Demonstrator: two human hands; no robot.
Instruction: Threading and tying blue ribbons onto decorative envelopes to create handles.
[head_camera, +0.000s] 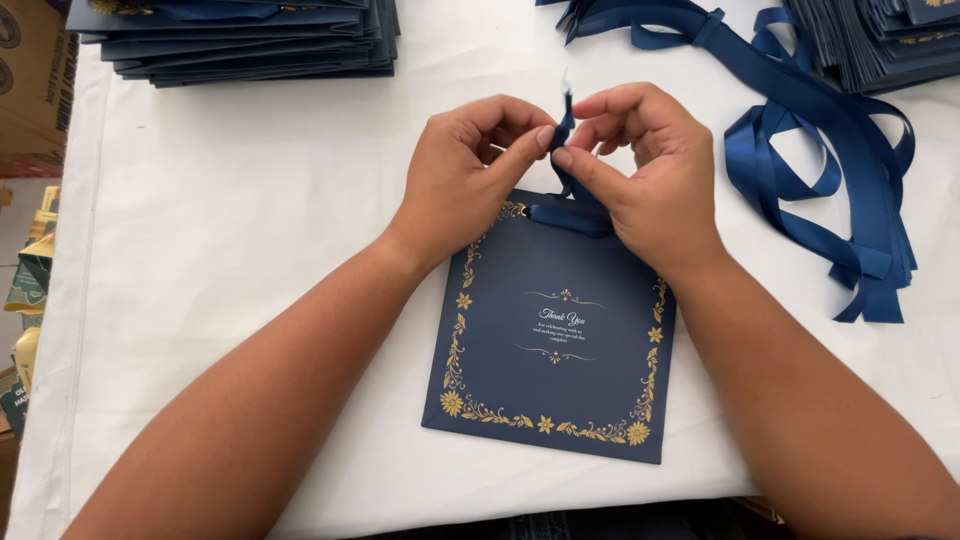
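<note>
Here, flat on the white tablecloth (250, 250), close to the near edge: a dark blue paper gift bag (560, 360) with a gold floral border and a small block of pale script at its centre. Above the bag's top edge, both hands drawn together, almost touching. Left hand (470, 165) curled, thumb and forefinger pressed together on the upright end of a dark blue ribbon (566, 122); right hand (645, 165) likewise pinching the same ribbon from the other side, thumb tip just beside the left thumb. Below the fingers, the ribbon running down to the bag's top edge and lying across it as a short flat band, partly hidden under the right hand; near the left end of that edge, a small punched hole beside the gold scrollwork. At the far left of the table, a stack of matching dark blue bags (250, 40), laid flat. At the far right corner, a second stack of bags (880, 40), cut off by the frame. Between that stack and the right forearm, a loose heap of dark blue satin ribbons (830, 180), looped and trailing toward the table's right side. Off the table's left edge, cardboard boxes (35, 80).
</note>
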